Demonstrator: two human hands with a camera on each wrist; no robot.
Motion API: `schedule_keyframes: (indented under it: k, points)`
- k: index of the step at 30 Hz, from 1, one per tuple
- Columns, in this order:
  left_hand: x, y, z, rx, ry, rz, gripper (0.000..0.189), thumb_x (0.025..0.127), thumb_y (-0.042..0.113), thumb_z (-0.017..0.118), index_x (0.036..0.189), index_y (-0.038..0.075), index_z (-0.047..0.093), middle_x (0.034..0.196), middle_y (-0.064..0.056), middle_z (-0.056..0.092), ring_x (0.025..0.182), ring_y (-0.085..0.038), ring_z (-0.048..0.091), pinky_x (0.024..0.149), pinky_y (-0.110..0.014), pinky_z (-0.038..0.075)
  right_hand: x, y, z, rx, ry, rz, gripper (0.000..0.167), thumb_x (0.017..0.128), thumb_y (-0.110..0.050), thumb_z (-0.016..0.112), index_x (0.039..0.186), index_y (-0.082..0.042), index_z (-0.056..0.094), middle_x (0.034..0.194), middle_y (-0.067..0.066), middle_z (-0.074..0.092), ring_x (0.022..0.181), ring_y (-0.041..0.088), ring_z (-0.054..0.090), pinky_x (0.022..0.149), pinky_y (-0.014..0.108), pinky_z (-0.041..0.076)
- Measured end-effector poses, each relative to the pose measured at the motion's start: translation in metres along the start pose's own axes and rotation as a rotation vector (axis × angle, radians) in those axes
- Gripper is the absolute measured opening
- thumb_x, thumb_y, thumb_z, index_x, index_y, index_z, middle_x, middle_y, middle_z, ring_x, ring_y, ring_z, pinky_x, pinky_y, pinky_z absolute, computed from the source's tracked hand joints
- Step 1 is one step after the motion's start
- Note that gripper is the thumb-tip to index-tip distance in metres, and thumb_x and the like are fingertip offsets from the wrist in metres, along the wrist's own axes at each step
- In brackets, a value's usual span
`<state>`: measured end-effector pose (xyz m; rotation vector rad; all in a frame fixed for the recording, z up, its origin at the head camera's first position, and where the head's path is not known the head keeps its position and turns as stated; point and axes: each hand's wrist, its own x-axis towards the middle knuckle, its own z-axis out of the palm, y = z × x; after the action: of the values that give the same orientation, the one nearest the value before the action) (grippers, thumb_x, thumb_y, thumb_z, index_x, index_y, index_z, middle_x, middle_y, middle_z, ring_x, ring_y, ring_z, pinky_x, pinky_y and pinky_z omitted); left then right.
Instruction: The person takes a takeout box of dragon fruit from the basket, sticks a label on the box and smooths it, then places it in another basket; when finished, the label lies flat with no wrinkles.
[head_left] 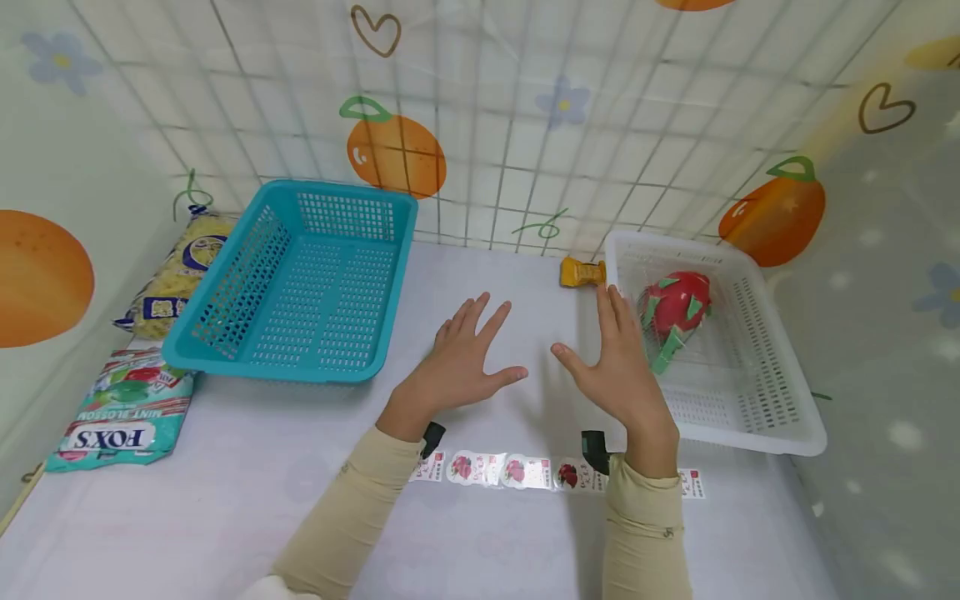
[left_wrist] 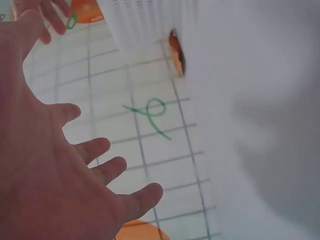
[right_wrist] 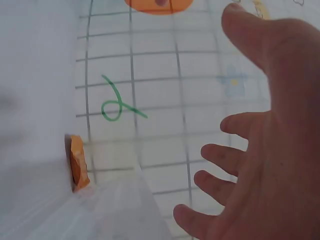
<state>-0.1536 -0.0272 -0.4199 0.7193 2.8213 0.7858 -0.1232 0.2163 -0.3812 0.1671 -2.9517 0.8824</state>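
Observation:
In the head view my left hand [head_left: 459, 367] hovers over the middle of the white table, fingers spread and holding nothing. Opposite it, my right hand [head_left: 618, 371] is held up with straight fingers, thumb towards the left one, also holding nothing. Just beyond the right fingertips lies a small orange-yellow wrapped packet [head_left: 581, 272], against the white basket [head_left: 797, 392]. Inside that basket is a red dragon fruit with green scales [head_left: 681, 302], partly overlapped by the right hand in this view. The wrist views show both palms bare, with the packet [right_wrist: 78, 162] further off by the wall.
A teal basket [head_left: 380, 333] stands at the left. Beside it lie a yellow pasta-like bag [head_left: 180, 271] and a green FOX'S candy bag [head_left: 127, 412]. A strip of fruit stickers [head_left: 525, 472] runs across the table near the wrists. A patterned curtain over wire grid [head_left: 480, 108] closes the back.

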Motion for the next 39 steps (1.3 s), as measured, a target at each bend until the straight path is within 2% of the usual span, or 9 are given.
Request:
schedule_keyframes:
  k: [13,19,23,27,32,39]
  points:
    - [0.022,0.039,0.011,-0.077,-0.036,0.072,0.096,0.094,0.069,0.055,0.166,0.032,0.003,0.174,-0.005,-0.006,0.16,-0.032,0.001,0.124,-0.062,0.017,-0.008,0.021,-0.019,-0.005,0.084,0.07,0.104,0.093,-0.053,0.067,0.166,-0.012,0.005,0.173,0.014,0.006,0.157,0.042,0.007,0.115,0.076,0.022]
    - [0.031,0.055,0.016,-0.124,-0.043,0.112,0.097,0.094,0.069,0.056,0.165,0.035,0.0,0.174,-0.003,-0.007,0.16,-0.03,0.001,0.123,-0.063,0.021,-0.009,0.028,-0.028,0.003,0.107,0.062,0.103,0.093,-0.047,0.07,0.165,-0.009,0.007,0.172,0.017,0.009,0.157,0.043,0.009,0.116,0.075,0.02]
    - [0.037,0.065,0.022,-0.145,-0.053,0.147,0.099,0.093,0.069,0.057,0.165,0.035,-0.002,0.173,-0.001,-0.009,0.16,-0.03,0.001,0.123,-0.06,0.025,-0.013,0.037,-0.035,0.03,0.109,0.092,0.104,0.093,-0.048,0.069,0.166,-0.011,0.005,0.172,0.018,0.006,0.156,0.047,0.008,0.114,0.077,0.02]
    - [0.044,0.076,0.028,-0.218,-0.061,0.182,0.101,0.092,0.065,0.062,0.165,0.032,0.0,0.173,-0.001,-0.008,0.16,-0.029,0.005,0.12,-0.057,0.032,-0.019,0.05,-0.043,0.045,0.124,0.119,0.105,0.093,-0.047,0.071,0.165,-0.009,0.004,0.172,0.02,0.005,0.156,0.049,0.007,0.113,0.078,0.019]
    - [0.054,0.091,0.036,-0.326,-0.074,0.21,0.108,0.09,0.064,0.067,0.165,0.034,-0.004,0.173,0.004,-0.008,0.16,-0.026,0.005,0.117,-0.056,0.038,-0.022,0.061,-0.05,0.048,0.172,0.1,0.105,0.091,-0.038,0.075,0.165,-0.007,0.006,0.17,0.022,0.01,0.154,0.049,0.011,0.113,0.079,0.02]
    - [0.068,0.117,0.045,-0.374,-0.106,0.247,0.118,0.085,0.062,0.074,0.164,0.033,-0.009,0.173,0.004,-0.01,0.16,-0.026,0.009,0.118,-0.051,0.038,-0.027,0.073,-0.057,0.06,0.194,0.122,0.105,0.091,-0.035,0.076,0.164,-0.005,0.007,0.17,0.024,0.011,0.154,0.05,0.012,0.114,0.077,0.019]
